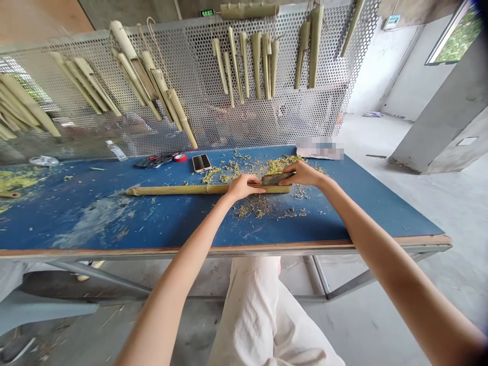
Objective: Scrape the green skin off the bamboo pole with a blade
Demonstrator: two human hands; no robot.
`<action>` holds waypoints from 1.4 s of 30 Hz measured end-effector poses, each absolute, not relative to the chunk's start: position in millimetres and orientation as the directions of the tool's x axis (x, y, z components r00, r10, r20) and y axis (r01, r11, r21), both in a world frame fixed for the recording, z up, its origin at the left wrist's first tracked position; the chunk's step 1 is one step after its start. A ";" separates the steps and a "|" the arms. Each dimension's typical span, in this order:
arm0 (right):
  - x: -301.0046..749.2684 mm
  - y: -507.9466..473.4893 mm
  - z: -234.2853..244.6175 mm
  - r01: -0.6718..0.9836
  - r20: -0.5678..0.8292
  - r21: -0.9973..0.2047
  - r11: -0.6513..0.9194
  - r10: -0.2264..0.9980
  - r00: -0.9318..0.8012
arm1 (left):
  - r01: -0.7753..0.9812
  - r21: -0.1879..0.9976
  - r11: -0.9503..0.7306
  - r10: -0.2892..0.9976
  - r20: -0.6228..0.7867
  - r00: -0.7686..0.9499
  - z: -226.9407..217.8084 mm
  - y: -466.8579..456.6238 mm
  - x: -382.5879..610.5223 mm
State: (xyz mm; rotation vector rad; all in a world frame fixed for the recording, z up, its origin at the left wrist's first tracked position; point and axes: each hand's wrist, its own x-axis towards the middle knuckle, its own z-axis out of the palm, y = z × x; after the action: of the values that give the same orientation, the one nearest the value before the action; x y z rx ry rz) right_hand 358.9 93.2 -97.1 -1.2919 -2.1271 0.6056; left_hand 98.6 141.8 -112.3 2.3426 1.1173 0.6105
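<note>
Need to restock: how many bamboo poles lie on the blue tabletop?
2: one bamboo pole beneath the left hand, another cut off at the picture's left edge. More may lie outside view.

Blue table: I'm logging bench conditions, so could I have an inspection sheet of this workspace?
Surface: blue table, pale scuffs toward the left.
Job's things: bamboo pole lying lengthwise; dark block over its right-hand part.
Clutter: shavings behind and before the pole; phone, red roll, bottle farther back.
Hands: left hand on the pole; right hand gripping the block.
Cables: nothing seen near the hands.
Surroundings: perforated panel behind, hung with bamboo pieces.
</note>
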 end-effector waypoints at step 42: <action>350.7 94.7 -102.1 0.585 0.198 -0.723 0.367 0.922 -0.334 | 0.575 0.598 -0.558 0.797 0.192 0.573 -112.9 136.0 98.6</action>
State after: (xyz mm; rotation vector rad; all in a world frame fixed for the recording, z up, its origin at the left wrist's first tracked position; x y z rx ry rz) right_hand 350.7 94.7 -102.1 -1.2980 -2.0353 0.7308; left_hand 98.6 136.0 -112.9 2.3296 1.0985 0.6211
